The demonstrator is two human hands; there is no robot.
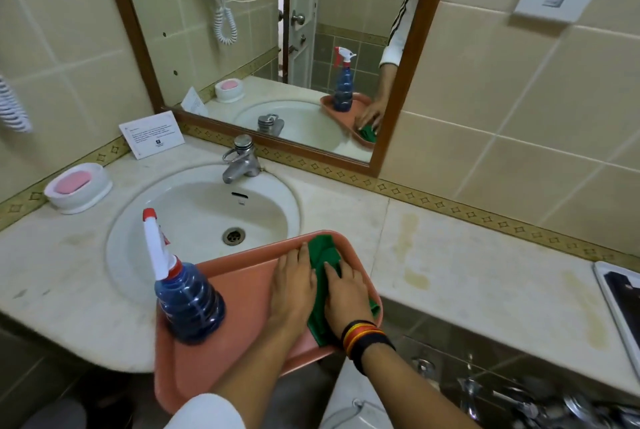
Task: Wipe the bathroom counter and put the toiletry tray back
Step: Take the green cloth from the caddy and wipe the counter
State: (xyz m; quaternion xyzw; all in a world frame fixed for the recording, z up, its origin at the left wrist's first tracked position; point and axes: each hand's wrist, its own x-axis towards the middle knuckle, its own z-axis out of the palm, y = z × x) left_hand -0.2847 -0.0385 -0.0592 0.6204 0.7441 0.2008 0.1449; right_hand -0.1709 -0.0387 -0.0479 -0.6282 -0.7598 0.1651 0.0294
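Tray: salmon plastic, sitting across the front of the sink, near end hanging past the counter edge toward me. Looks light and stiff, raised rim, probably slick. Best hold is the rim on both long sides, kept level.

Spray bottle stands on the tray's left part, tall, blue liquid inside. It loads that side and could topple if I tilt.

Green cloth is soft, bunched on the tray's right part. My left hand lies flat, fingers spread, on the tray and the cloth's edge. My right hand presses flat on the cloth. Neither is closed around anything.

Room: counter to the right of the sink is bare, stained, good wiping run. Far right a dark flat object at the frame edge. Left side has the soap dish and a card; tap behind the basin. Overhanging tray end is the tip risk.
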